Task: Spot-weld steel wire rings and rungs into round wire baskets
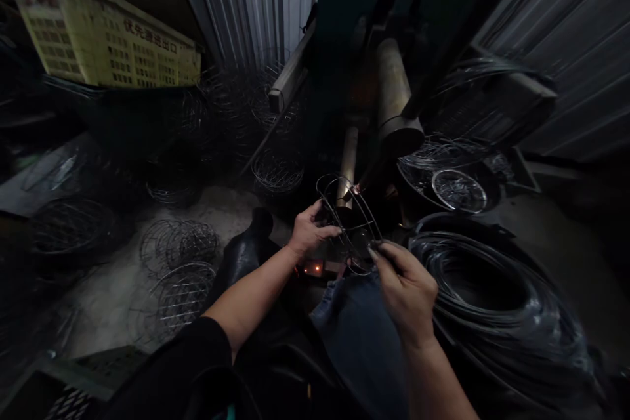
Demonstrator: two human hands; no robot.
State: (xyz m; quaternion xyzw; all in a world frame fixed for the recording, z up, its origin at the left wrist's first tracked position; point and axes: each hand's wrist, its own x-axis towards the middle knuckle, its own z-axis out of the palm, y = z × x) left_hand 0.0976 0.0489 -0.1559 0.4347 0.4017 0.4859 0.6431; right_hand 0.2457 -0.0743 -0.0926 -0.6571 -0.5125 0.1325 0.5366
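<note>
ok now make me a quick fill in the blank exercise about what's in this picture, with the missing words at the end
1. The left hand and the right hand hold the same frame, made of bent ____.
2. The plastic crate at the upper left is coloured ____.
3. The large coil lies on the ____ side of the picture.

Missing words: wire; yellow; right
</note>
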